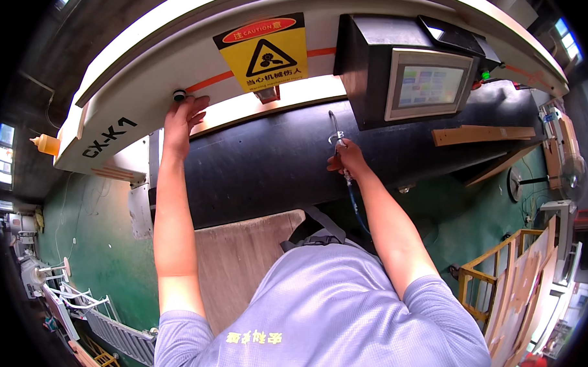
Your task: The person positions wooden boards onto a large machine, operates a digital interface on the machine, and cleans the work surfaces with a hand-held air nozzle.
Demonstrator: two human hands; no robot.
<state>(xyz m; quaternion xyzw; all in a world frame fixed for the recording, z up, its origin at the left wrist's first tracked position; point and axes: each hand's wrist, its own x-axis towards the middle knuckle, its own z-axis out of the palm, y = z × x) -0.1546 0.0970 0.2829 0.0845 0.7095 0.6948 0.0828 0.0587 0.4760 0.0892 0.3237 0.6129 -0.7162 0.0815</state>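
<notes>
While the left hand (183, 118) is pressed with loose fingers against a black knob (179, 95) on the machine's white edge, an air nozzle (336, 134), pointing up and away, is gripped tight by the right hand (348, 158).

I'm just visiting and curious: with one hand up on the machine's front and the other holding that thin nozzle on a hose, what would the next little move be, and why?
Probably sweep the air nozzle sideways along the dark bed. The right hand already grips it with the tip aimed into the lit gap under the cream housing, while the left hand rests by a small round knob, seemingly bracing.
</notes>
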